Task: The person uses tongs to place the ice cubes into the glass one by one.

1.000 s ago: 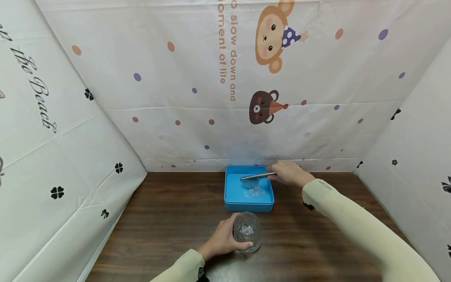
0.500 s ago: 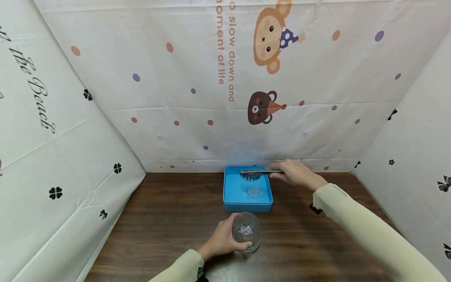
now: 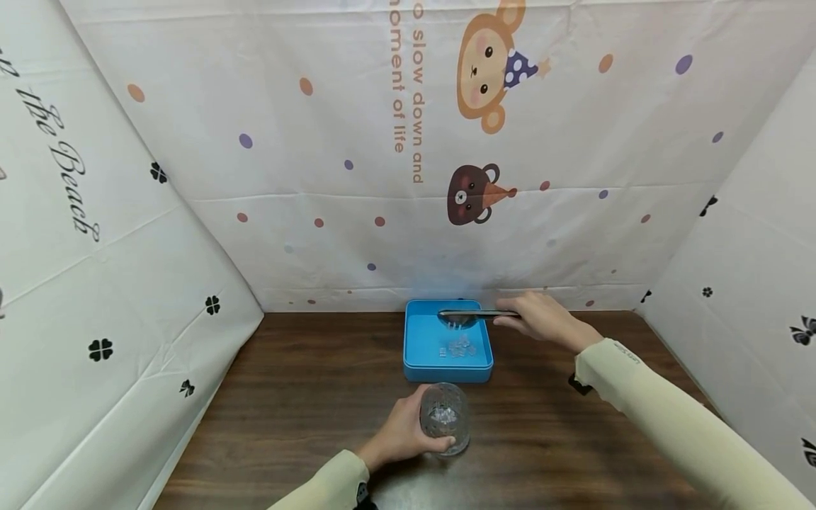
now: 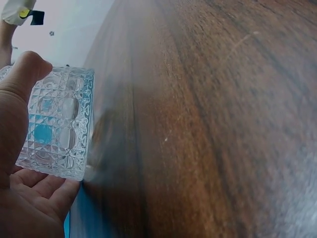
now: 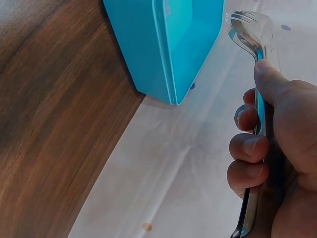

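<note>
In the head view my left hand [image 3: 404, 430] grips a clear patterned glass [image 3: 445, 419] that stands on the table. Clear pieces show inside it. The left wrist view has the thumb and fingers around the faceted glass [image 4: 59, 121]. My right hand [image 3: 538, 317] holds metal serving tongs [image 3: 474, 314] over a blue tray [image 3: 448, 373]. Its fingers curl around the handle, and the fork-shaped end of the tongs [image 5: 247, 29] shows in the right wrist view. Whether anything sits between the tong ends cannot be told. Several small clear cubes [image 3: 460, 347] lie in the tray.
The dark wooden table [image 3: 319, 382] meets a patterned cloth backdrop [image 3: 344, 241] just behind the tray. Cloth walls also rise on the left [image 3: 137, 340] and right [image 3: 733, 326]. The glass stands in front of the tray.
My right hand has drawn slightly to the right, and the tongs have swung from slanted to nearly level over the tray. My left hand and the glass have stayed put.
</note>
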`<state>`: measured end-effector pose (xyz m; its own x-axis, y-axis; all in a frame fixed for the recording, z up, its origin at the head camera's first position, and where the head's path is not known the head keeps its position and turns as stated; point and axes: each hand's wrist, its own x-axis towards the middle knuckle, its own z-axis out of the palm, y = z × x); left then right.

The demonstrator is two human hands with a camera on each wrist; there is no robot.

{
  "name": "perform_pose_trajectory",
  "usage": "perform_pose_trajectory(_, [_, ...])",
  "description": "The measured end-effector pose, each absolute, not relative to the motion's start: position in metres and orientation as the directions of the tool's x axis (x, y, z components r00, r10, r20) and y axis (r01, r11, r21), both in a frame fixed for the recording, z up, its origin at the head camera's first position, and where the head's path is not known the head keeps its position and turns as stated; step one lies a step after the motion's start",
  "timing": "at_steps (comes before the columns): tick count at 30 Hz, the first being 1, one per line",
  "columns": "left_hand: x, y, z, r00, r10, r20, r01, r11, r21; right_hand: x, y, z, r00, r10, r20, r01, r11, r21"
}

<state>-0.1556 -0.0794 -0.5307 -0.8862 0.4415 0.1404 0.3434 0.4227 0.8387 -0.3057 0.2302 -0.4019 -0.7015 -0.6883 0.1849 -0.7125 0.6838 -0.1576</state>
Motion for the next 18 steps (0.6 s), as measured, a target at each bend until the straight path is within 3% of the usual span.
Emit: perform_pose_trajectory(18, [-0.1559, -0.0795, -0.531, -0.89, 0.439, 0.12, 0.336, 0.455, 0.825, -0.3021, 0.235, -0.4077, -0.696, -0.684, 0.221, -0.718, 0.676, -0.168])
